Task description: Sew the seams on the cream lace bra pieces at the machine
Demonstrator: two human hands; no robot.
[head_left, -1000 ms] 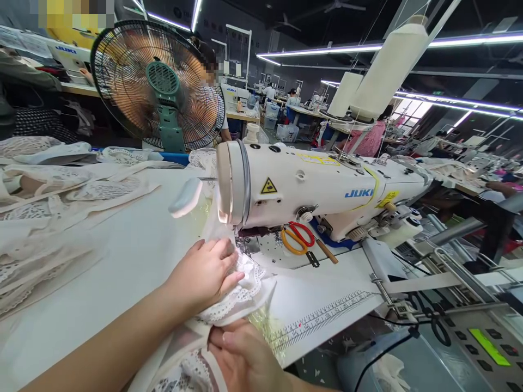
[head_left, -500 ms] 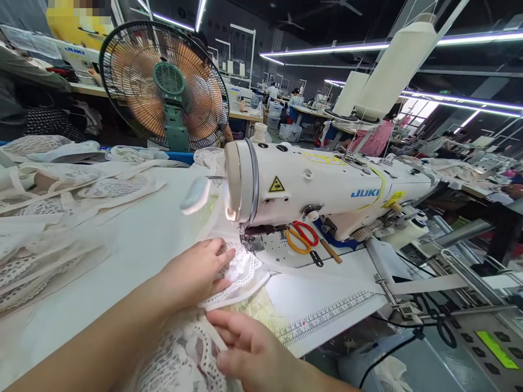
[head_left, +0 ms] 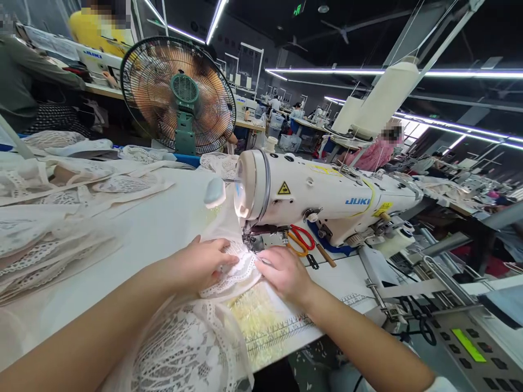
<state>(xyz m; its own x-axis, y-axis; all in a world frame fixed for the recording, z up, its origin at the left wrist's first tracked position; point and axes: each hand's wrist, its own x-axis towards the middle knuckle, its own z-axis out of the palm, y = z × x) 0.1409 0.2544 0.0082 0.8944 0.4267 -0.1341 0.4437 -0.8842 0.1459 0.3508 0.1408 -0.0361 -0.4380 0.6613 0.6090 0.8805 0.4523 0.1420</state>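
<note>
White lace fabric (head_left: 241, 272) with a scalloped, dotted edge lies at the needle area of a white JUKI sewing machine (head_left: 294, 188). My left hand (head_left: 202, 265) rests flat on it, fingers stretched toward the presser foot (head_left: 254, 244). Close to the foot on the other side, my right hand (head_left: 286, 272) has its fingers curled together at the fabric's edge; its fingertips are partly hidden. More of the lace (head_left: 183, 348) hangs over the table's front edge, below my left forearm.
Red-and-orange-handled scissors (head_left: 301, 239) and a wooden-handled tool (head_left: 326, 255) lie beside the machine bed. Several lace pieces (head_left: 61, 223) are piled at left. A large fan (head_left: 180, 98) stands behind the table. A printed ruler (head_left: 281, 335) runs along the front edge. Other people sit at machines beyond.
My right hand has moved from the lower lace up and right to the fabric edge by the presser foot. My left hand stays on the lace. The view has shifted slightly.
</note>
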